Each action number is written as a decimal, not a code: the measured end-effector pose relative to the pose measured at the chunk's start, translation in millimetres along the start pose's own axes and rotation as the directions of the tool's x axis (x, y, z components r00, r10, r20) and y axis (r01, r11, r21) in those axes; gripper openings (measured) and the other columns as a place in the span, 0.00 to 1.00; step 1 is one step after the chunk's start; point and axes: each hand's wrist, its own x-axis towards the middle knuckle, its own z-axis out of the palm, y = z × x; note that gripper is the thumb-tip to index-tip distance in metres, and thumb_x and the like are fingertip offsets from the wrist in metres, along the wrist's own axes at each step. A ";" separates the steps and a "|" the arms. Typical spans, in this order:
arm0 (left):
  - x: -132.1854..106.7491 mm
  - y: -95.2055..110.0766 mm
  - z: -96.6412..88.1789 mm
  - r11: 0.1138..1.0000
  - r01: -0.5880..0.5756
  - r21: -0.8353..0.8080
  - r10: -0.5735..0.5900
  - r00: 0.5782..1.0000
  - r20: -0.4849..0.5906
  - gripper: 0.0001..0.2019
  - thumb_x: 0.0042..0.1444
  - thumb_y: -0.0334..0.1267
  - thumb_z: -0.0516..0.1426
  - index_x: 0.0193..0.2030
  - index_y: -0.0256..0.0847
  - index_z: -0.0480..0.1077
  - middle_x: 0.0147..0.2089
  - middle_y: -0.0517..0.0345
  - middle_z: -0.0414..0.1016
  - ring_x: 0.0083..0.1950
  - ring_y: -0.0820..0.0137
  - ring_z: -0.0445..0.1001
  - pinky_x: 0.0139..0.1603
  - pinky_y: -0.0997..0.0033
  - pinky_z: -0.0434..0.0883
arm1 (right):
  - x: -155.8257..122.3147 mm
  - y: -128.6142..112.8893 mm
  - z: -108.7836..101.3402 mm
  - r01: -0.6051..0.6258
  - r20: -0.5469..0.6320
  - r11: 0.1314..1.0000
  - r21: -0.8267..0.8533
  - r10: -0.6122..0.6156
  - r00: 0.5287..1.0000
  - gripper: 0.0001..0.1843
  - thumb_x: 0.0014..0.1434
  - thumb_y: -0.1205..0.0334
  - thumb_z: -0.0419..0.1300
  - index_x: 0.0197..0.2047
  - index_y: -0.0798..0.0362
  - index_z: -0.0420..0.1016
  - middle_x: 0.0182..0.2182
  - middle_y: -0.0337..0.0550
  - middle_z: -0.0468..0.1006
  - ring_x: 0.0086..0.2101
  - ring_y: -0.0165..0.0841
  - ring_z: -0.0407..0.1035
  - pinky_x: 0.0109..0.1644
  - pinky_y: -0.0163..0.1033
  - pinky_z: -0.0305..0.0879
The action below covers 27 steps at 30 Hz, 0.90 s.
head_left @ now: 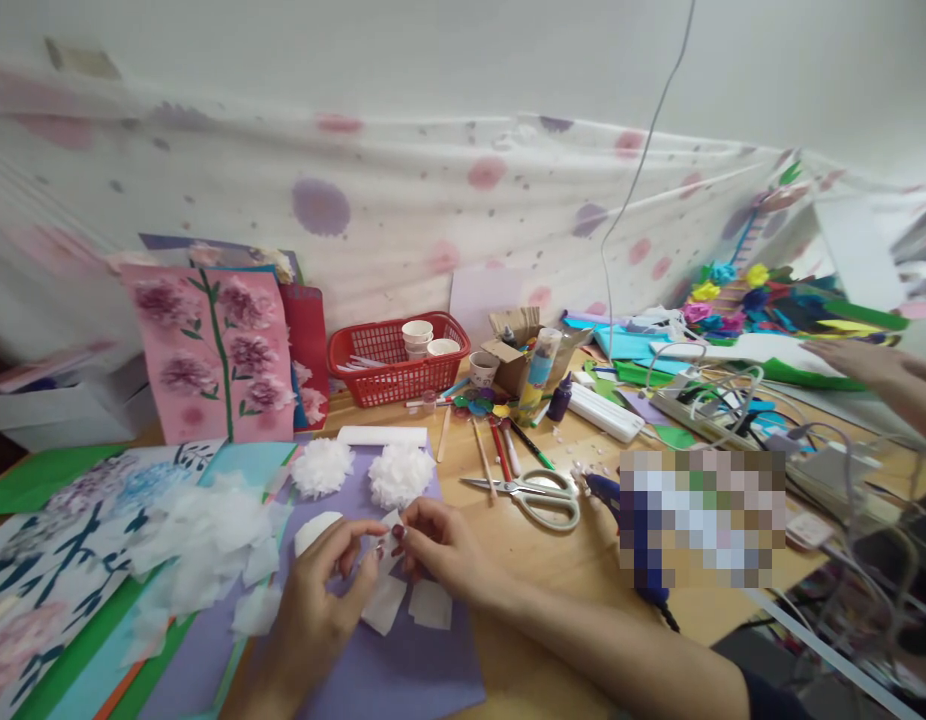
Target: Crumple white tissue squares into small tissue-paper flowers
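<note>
My left hand (329,590) and my right hand (446,548) meet over a purple paper sheet (425,680). Between their fingertips is a small piece of white tissue paper (390,530), pinched from both sides. Two loose white tissue squares, one of them this tissue square (431,606), lie just below the fingers. Behind my hands sit two fluffy white paper pom-poms (401,474). A white round piece (317,530) shows partly behind my left hand. To the left, a heap of white tissue pieces (208,535) spreads over coloured sheets.
Scissors (542,492) lie right of my hands, near a blue glue gun (613,498). Farther back stand a red basket (395,380) with paper cups, a purple bottle (560,398) and a pink flower picture (215,350). Power strips (710,420) with tangled cables and another person's arm (875,372) are at right.
</note>
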 end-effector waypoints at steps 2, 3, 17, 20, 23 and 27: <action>0.9 -1.1 3.4 0.998 -0.040 0.046 0.041 0.999 -0.012 0.10 0.53 0.40 0.56 0.38 0.41 0.76 0.22 0.64 0.62 0.25 0.71 0.65 0.28 0.74 0.67 | -0.9 -1.2 0.4 -0.001 0.009 1.000 0.019 0.001 1.000 0.20 0.50 0.46 0.63 0.29 0.54 0.65 0.18 0.30 0.68 0.17 0.22 0.61 0.22 0.30 0.60; 1.6 -1.9 4.8 0.996 -0.065 0.056 0.067 0.997 -0.025 0.10 0.53 0.41 0.57 0.38 0.42 0.77 0.22 0.64 0.61 0.24 0.71 0.65 0.29 0.75 0.67 | -1.1 -2.0 0.4 0.000 0.012 1.000 0.029 -0.001 1.000 0.20 0.50 0.45 0.63 0.29 0.54 0.65 0.17 0.30 0.68 0.16 0.22 0.60 0.22 0.29 0.60; 1.6 -11.9 8.2 0.994 -0.109 0.006 0.109 0.994 -0.028 0.12 0.57 0.38 0.56 0.44 0.43 0.78 0.26 0.62 0.66 0.27 0.74 0.69 0.29 0.78 0.68 | -1.8 -5.1 0.3 -0.006 0.045 0.996 0.091 0.001 0.999 0.17 0.51 0.49 0.63 0.30 0.56 0.70 0.19 0.32 0.69 0.18 0.22 0.62 0.23 0.29 0.62; 0.9 -10.0 8.2 0.992 -0.125 0.016 0.125 0.991 -0.037 0.12 0.55 0.35 0.56 0.45 0.42 0.78 0.25 0.62 0.64 0.27 0.74 0.68 0.30 0.77 0.69 | -2.3 -5.4 0.5 0.002 0.041 0.996 0.089 -0.006 0.999 0.18 0.50 0.49 0.65 0.31 0.56 0.71 0.21 0.33 0.71 0.19 0.22 0.62 0.24 0.30 0.62; 0.0 -7.4 8.3 0.994 -0.107 0.021 0.107 0.994 -0.020 0.15 0.54 0.32 0.55 0.47 0.42 0.77 0.25 0.62 0.64 0.28 0.73 0.68 0.31 0.76 0.69 | -2.3 -5.1 0.2 0.016 0.038 0.997 0.081 -0.019 0.999 0.19 0.50 0.47 0.64 0.32 0.56 0.71 0.21 0.33 0.71 0.19 0.22 0.61 0.24 0.30 0.61; -0.5 -3.4 7.5 0.999 -0.049 -0.022 0.050 0.998 0.023 0.15 0.55 0.33 0.55 0.48 0.41 0.76 0.25 0.62 0.63 0.28 0.73 0.67 0.29 0.77 0.68 | -3.9 -7.1 -0.2 0.030 0.038 0.997 0.071 -0.033 0.999 0.18 0.52 0.48 0.63 0.32 0.56 0.71 0.20 0.33 0.70 0.19 0.22 0.61 0.24 0.30 0.61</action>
